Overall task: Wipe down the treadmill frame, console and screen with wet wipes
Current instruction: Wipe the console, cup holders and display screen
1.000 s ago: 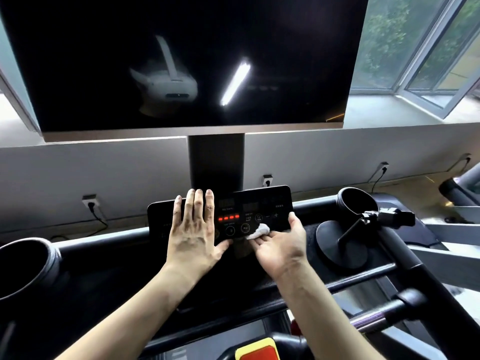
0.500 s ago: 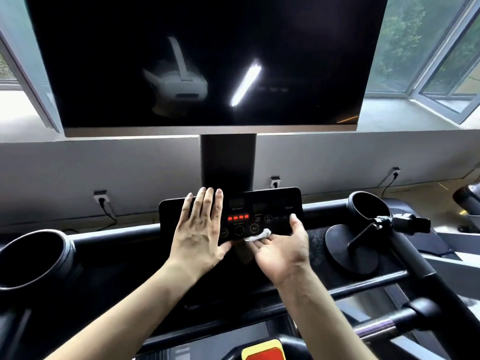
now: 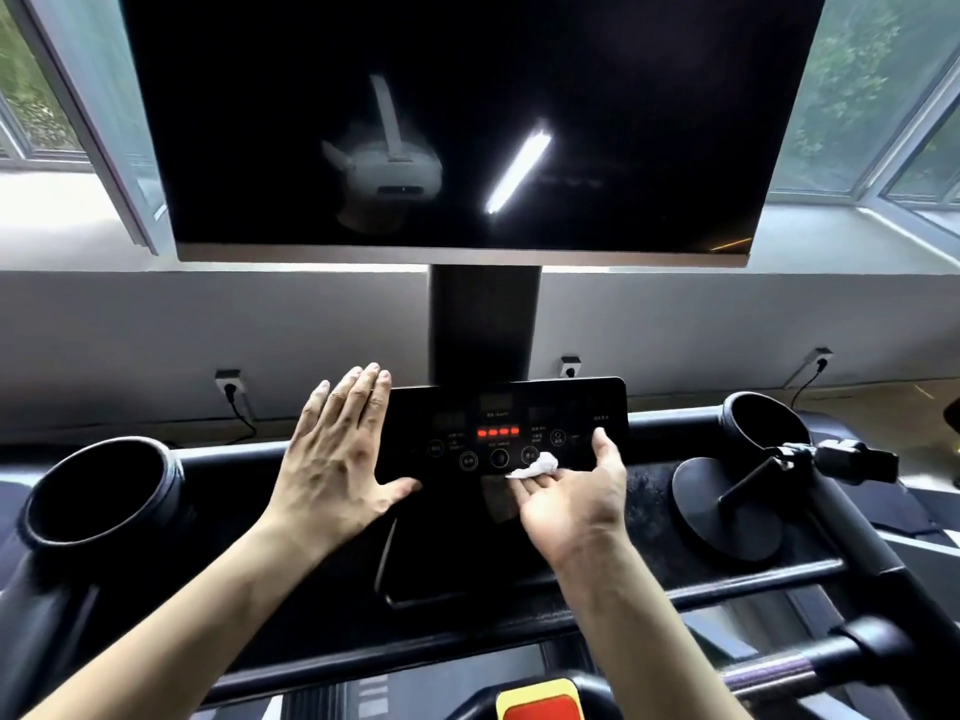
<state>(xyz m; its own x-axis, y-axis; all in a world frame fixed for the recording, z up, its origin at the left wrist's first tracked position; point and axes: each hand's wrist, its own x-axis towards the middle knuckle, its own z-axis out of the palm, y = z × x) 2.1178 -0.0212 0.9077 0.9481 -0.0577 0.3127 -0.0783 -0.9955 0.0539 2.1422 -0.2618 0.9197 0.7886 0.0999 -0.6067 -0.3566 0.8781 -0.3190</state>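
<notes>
The treadmill's black console panel [image 3: 571,402] with red lights sits below the big dark screen [image 3: 467,122]. My left hand [image 3: 337,459] lies flat with straight fingers over the panel's left end. My right hand [image 3: 571,491] pinches a small crumpled white wet wipe [image 3: 537,466] in its fingertips and holds it against the panel's lower edge, just right of the round buttons. Its thumb points up along the panel's right part. The black frame crossbar [image 3: 675,423] runs behind both hands.
Open cup holders sit at the left [image 3: 98,491] and the right [image 3: 763,423] of the console. A round black stand with an arm [image 3: 727,506] stands right of my right hand. A red and yellow safety key [image 3: 540,704] shows at the bottom edge. Plugged wall sockets line the wall behind.
My left hand has slid left along the panel, away from the red lights. The right hand with the wipe stays near the buttons. The view has shifted to the left.
</notes>
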